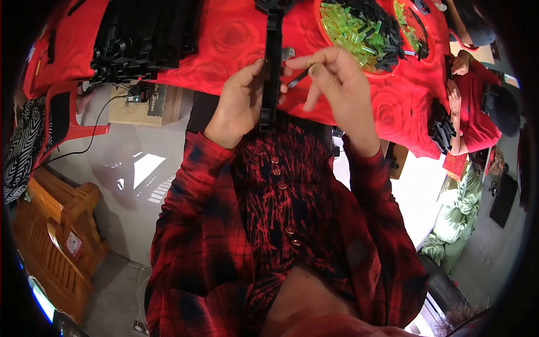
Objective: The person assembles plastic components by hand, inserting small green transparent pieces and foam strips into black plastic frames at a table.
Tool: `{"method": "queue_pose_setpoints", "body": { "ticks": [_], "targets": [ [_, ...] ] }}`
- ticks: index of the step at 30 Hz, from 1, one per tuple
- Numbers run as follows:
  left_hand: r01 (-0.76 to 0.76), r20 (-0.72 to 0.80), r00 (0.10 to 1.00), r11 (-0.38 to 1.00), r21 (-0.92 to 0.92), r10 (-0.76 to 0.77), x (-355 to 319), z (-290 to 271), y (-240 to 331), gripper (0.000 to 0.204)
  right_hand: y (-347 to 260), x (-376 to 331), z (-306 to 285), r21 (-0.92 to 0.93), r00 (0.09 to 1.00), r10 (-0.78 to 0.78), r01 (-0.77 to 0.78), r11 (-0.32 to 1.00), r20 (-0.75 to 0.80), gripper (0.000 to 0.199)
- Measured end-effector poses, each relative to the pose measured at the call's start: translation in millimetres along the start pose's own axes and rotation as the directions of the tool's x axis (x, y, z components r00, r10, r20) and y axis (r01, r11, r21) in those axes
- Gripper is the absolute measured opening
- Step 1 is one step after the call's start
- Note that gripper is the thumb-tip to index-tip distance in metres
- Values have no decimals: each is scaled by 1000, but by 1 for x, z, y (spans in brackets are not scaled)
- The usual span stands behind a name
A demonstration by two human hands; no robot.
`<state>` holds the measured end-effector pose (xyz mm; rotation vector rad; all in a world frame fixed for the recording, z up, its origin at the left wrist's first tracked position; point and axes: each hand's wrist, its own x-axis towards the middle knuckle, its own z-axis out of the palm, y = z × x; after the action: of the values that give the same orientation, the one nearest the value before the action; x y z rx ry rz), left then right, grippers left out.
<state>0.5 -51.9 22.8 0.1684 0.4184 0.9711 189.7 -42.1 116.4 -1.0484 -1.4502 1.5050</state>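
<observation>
My left hand point(240, 101) grips a long black plastic strip part point(273, 62), held upright in front of my chest at the table's edge. To its right, my right hand point(339, 84) pinches a small thin black piece point(298, 78) between thumb and forefinger. That piece slants down toward the strip part; whether the two touch I cannot tell. A small grey, shiny bit point(287, 54) shows just beyond my fingers. Past my right hand sits a round red tray point(321, 28) heaped with yellow-green clear pieces point(351, 31) and thin black pieces point(387, 53).
Many similar black strip parts point(143, 33) lie stacked at the far left of the red tablecloth point(230, 33). A second tray of pieces point(412, 33) stands far right. Other people work there, one in a red top point(477, 106). A wooden chair point(62, 224) stands at lower left.
</observation>
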Motion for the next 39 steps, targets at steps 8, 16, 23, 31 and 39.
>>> {"method": "queue_pose_setpoints", "body": {
  "ticks": [8,16,23,31,39],
  "targets": [
    [-46,-67,997,998,-42,43,4,4,-17,27,38,-15,40,-145,989,-64,44,989,-135,15],
    [-158,-45,985,980,119,164,7,4,-23,28,41,-10,44,-217,984,-44,6,976,-171,16],
    [-183,-51,980,973,141,192,7,1,-27,32,38,-13,45,-181,963,-46,-3,984,-265,17],
    [-136,48,990,980,145,130,0,8,-18,37,52,-18,59,45,954,-80,97,994,-289,14],
    [-236,37,972,951,198,234,8,-1,-24,26,39,-22,52,-209,977,-15,-31,977,-214,16]
  ]
}}
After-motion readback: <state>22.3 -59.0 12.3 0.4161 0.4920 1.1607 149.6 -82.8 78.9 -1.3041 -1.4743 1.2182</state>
